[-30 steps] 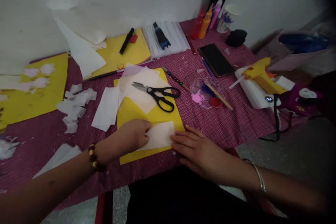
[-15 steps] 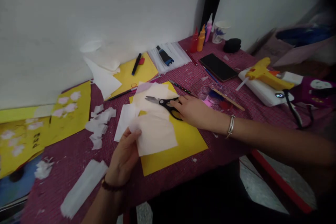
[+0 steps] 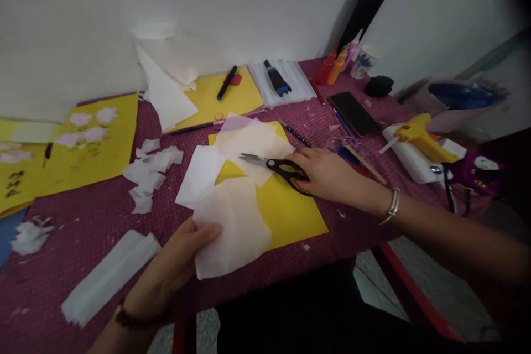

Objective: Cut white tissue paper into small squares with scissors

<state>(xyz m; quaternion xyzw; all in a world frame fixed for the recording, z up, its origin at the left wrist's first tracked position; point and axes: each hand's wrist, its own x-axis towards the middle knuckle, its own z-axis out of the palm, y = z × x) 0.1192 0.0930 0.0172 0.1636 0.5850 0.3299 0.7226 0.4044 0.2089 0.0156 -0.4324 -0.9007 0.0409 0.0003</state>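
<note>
Left hand: the left hand (image 3: 174, 257), over the table's near edge, pinches the tissue sheet (image 3: 232, 227) between thumb and fingers.
Held tissue: raised at the near edge, overlapping the yellow paper (image 3: 292, 218); it looks whole, so judged uncut.
Folded strip: a folded white strip (image 3: 110, 279) lies toward the near left corner of the checked tabletop (image 3: 95, 221).
Right hand: the right hand (image 3: 332, 174) has its fingers closed around the handles of the scissors (image 3: 271, 164); whether any finger passes through a loop cannot be told.
Scissors: above the yellow paper and loose tissue, blades pointing left, apart from the held sheet; cutting it seems not begun.
Loose pieces: small white pieces (image 3: 151, 168) lie left of the yellow paper, apparently cut or torn already.
Blossom sheet: along the left edge, a yellow sheet (image 3: 118, 163) already bears pink blossoms; the visible part of the yellow paper between the hands is plain.
Far edge: a black marker (image 3: 227, 83), paint bottles (image 3: 339, 63) and a paper cup (image 3: 365, 61), the last two toward the far right corner.
</note>
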